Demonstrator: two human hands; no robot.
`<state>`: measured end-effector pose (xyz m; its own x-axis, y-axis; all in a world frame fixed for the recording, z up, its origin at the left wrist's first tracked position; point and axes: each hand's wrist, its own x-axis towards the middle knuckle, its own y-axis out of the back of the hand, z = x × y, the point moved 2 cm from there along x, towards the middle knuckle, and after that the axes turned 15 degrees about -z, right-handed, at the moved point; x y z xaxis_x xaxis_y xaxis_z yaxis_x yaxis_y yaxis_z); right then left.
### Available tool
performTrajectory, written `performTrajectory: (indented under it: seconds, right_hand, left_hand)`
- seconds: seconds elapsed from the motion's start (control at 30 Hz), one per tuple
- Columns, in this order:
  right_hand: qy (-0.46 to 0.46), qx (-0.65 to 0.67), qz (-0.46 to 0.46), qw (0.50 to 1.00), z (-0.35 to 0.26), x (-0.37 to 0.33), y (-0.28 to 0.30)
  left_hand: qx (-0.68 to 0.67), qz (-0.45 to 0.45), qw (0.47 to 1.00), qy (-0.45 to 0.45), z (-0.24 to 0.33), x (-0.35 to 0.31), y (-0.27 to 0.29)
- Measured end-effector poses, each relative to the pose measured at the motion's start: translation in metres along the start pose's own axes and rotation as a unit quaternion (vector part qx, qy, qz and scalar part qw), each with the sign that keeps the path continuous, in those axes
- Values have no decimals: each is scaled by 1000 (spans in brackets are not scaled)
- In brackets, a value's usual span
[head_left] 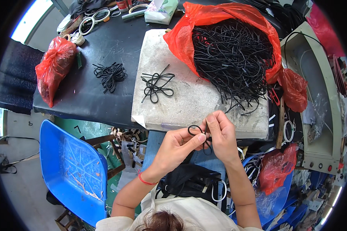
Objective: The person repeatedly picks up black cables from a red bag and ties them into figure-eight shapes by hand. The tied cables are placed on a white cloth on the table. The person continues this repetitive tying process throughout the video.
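I see the left hand [181, 141] and right hand [222, 133] pinching a black cord [194, 125] at the cream shirt's [198, 211] twelve o'clock, apparently steadying its loops. From them, a looped bundle [155, 88] lies aside between ten and eleven; the red bag [182, 43] gapes at one, probably for easy reach.

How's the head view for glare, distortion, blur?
Head view: bright opening at upper left blown out; beige cabinet bowed by the fisheye, rim black; tied red bag shows glossy highlights; left hand and right hand fairly sharp, no obvious motion blur; heaped black cords partly merge into darkness.
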<state>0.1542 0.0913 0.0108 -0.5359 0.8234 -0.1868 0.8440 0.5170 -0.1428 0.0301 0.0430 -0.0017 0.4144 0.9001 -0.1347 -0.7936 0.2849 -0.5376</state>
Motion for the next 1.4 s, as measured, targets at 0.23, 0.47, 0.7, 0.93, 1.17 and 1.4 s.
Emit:
performTrajectory:
  seconds: [0.23, 0.47, 0.7, 0.93, 1.17, 1.4]
  right_hand:
    - [65, 18, 67, 995, -8, 4, -6]
    - [28, -43, -4, 999, 2, -15, 0]
    - [29, -94, -4, 995, -3, -5, 7]
    - [34, -130, 66, 989, 10, -6, 7]
    - [18, -9, 9, 1000, 6, -4, 10]
    - [2, 58, 42, 997, 5, -6, 8]
  left_hand:
    - [-54, 71, 993, -80, -1, 3, 1]
    - [-125, 125, 978, -113, 1, 6, -2]
    - [43, 89, 995, -15, 2, -2, 1]
    - [277, 120, 953, -28, 5, -3, -6]
    - [20, 45, 998, -39, 0, -1, 6]
    - [64, 81, 994, -48, 6, -2, 8]
